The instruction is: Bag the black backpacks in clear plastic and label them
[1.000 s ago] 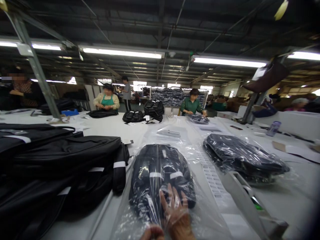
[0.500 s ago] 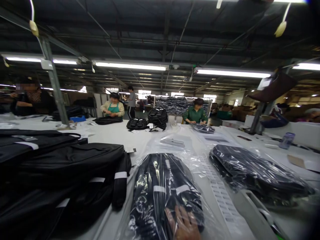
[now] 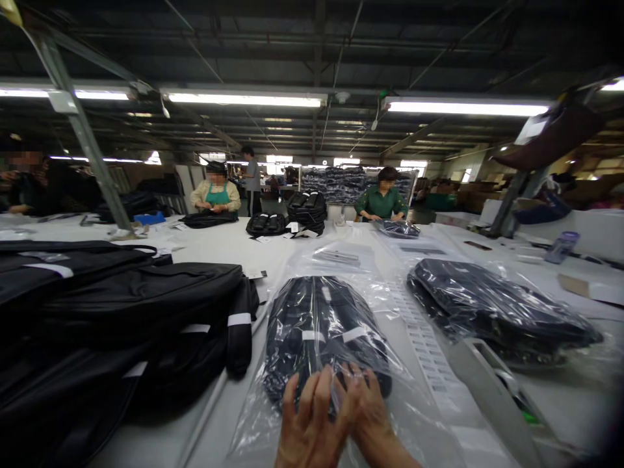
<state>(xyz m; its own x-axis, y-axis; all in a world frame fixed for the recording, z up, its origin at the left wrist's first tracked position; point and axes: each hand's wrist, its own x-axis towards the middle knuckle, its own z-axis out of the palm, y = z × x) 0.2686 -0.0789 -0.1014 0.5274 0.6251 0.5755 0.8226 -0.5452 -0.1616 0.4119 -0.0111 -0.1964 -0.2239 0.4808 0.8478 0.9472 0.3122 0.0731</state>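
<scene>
A black backpack (image 3: 322, 318) in a clear plastic bag (image 3: 414, 416) lies flat on the white table right before me. White bands wrap its straps. My left hand (image 3: 312, 416) rests on the near end of the bagged backpack, fingers spread and bent over the film. Beside it my right hand (image 3: 368, 406) also lies on the plastic, its fingers apart and slightly curled. The two hands touch or overlap at the thumbs, and that contact is partly hidden. Loose film spreads toward me under both wrists.
Black backpacks (image 3: 146, 299) are piled at left. Another bagged backpack (image 3: 487, 305) lies at right, behind a grey plastic holder (image 3: 497, 383). A label sheet (image 3: 424, 344) runs between. Flat plastic bags (image 3: 336, 257) lie beyond. Co-workers stand across the table; a metal post (image 3: 82, 130) rises left.
My left hand has come into view and onto the bagged backpack. The right hand stays on its near end. The camera view has tilted down a little.
</scene>
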